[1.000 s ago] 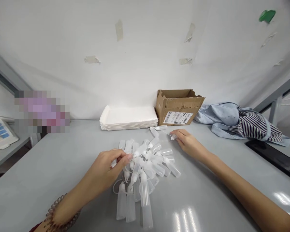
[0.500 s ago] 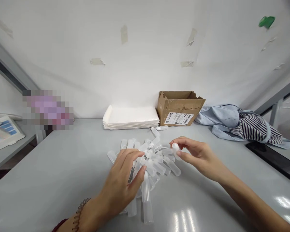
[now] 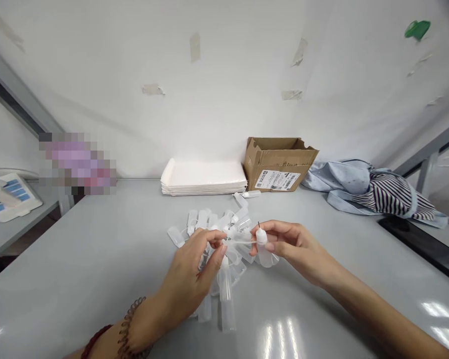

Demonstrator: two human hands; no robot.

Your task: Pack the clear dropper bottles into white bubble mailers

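My right hand [image 3: 290, 244] grips a small translucent needle-tip bottle [image 3: 266, 255] between thumb and fingers. The bottle is nearly upright, its white top and thin dark needle pointing up. A thin white cap strap [image 3: 243, 242] runs from the bottle's neck to my left hand [image 3: 194, 267]. My left thumb and forefinger are pinched at the strap's far end; the cap there is mostly hidden by the fingers. Beneath and around both hands lies a pile of similar bottles [image 3: 226, 311], several with strapped caps, partly covered by my left hand.
Behind the pile, a stack of white envelope-like packets [image 3: 205, 174] lies by the wall, beside an open cardboard box [image 3: 284, 169]. A light-blue cloth bag with stripes [image 3: 392, 194] and a black phone-like slab [image 3: 419, 244] are on the right. A white-and-blue device [image 3: 13, 197] stands far left.
My right hand has brought the bottle slightly left and down, turning it so the needle shows upright. My left fingers have closed, and the strap now stretches between both hands.
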